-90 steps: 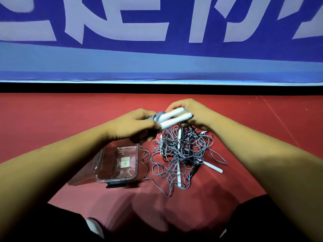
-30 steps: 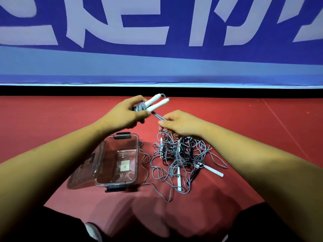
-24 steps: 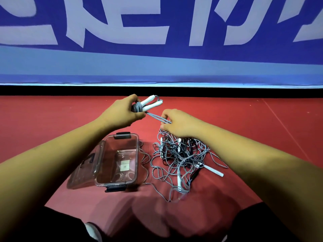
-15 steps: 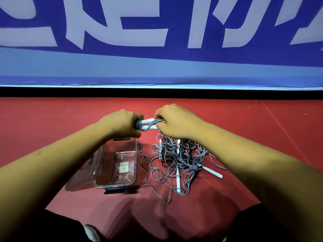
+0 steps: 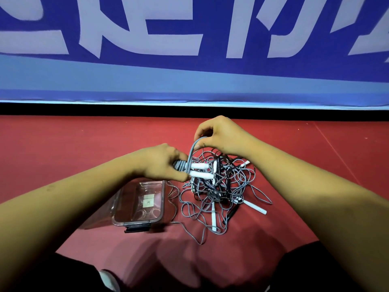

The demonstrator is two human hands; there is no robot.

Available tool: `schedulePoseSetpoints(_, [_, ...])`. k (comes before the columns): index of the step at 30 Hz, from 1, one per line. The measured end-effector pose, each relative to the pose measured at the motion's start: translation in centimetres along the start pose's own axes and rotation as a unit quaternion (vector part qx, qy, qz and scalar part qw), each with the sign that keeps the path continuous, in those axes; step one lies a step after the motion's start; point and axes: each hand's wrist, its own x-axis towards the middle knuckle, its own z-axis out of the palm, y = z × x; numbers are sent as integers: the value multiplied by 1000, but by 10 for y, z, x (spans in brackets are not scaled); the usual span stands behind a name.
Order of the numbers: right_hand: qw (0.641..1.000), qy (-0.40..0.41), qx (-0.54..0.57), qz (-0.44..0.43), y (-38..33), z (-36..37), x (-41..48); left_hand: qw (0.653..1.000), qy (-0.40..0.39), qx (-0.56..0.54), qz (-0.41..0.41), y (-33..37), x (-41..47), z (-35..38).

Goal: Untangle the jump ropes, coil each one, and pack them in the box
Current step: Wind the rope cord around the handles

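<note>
left grip clenched low; right grip pinching, raised just beyond it.

The floor is uniform red, with one thin pale line on its right side. The banner behind it is deep blue with large pale lavender-white lettering, above a plain lighter blue band and a black strip at the base. The cords of the jump ropes are grey. Their handles are white, two with a pink mark at the tip, and one handle is black. The box is clear, with a black latch and a white square label on its bottom.
</note>
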Motion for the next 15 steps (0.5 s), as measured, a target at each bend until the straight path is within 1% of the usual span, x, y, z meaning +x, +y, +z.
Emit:
schedulePoseSetpoints(4, [998,-18,56,36,16,-2,-2,988,25,-154,13,3,-4,-4])
schedulePoseSetpoints(7, [995,-32,69,70,26,3,-4,963,52,-265,14,4,-6,-7])
schedulePoseSetpoints(9, [994,-52,60,79,24,9,-8,947,67,-313,10,5,-7,-10])
schedulePoseSetpoints(10, [992,-59,81,76,21,13,-9,939,76,-335,9,7,-8,-12])
schedulePoseSetpoints(12, [974,-76,192,96,17,23,-11,914,101,-392,1,9,-6,-13])
schedulePoseSetpoints(14, [936,-89,307,144,15,34,-11,892,144,-428,-9,8,-3,-14])
schedulePoseSetpoints(15, [924,-87,332,168,14,36,-11,884,168,-435,-21,7,-1,-16])
